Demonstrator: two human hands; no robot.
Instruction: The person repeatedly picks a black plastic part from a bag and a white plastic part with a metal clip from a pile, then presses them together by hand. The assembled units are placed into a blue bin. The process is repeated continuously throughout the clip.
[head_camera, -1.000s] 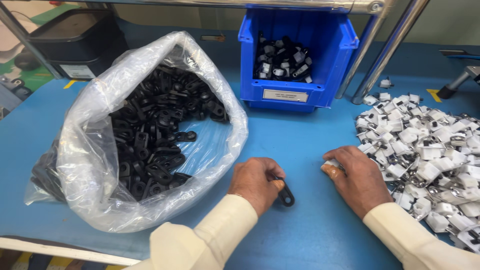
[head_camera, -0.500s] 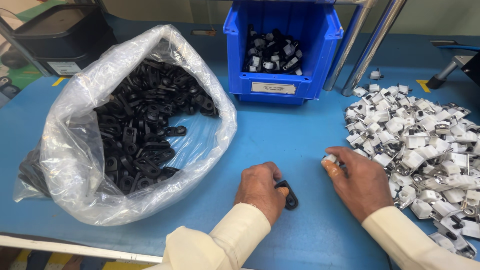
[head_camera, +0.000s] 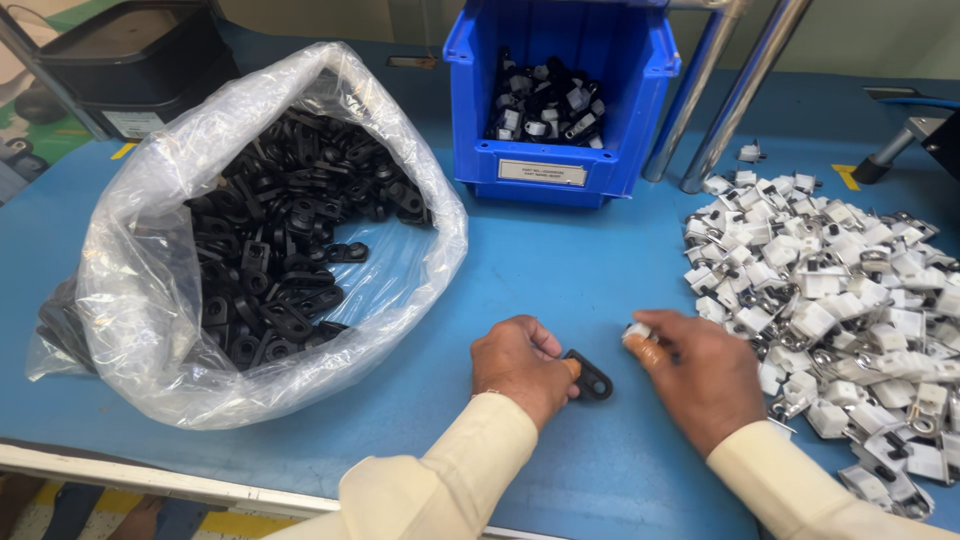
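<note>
Many black clips (head_camera: 280, 260) fill clear bag (head_camera: 150, 250).

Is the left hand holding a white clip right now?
No, the left hand holds a black bracket; the small white clip is at the right hand fingertips.

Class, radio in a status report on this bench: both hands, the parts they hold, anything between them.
Left hand pinching black clip. Right hand gripping small white part. Blue table bare between them; nothing in the way.
</note>
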